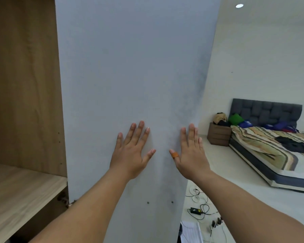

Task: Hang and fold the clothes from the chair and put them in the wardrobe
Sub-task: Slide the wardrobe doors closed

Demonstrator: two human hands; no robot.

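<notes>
**Both palms flat on the wardrobe door**

We have our left hand [132, 151] and our right hand [191, 151] spread flat against the pale grey wardrobe door [130, 76], side by side and near its right edge. The fingers of both point upward and are splayed apart; neither hand clasps anything, and the palms simply rest on the panel. Our right thumb wears an orange-brown band [174, 155], and the two thumbs point toward each other with a gap of bare door between them.

The door stands open in front of us and fills the middle of the view. To its left we see the wardrobe interior [25, 85], lined in wood grain, with a light wooden shelf [19, 195] at the bottom left. No garment shows on that shelf or in the part of the compartment we can see. The chair named in the task is not in view.

To the right of the door the room opens out. A bed [274, 155] with a dark padded headboard and a striped cover stands against the far wall, and a dark garment [293, 143] lies on the cover. Green and blue items [242, 121] sit by the headboard, next to a brown bedside cabinet [218, 135]. On the floor just right of the door lie cables and a charger [200, 209].
</notes>
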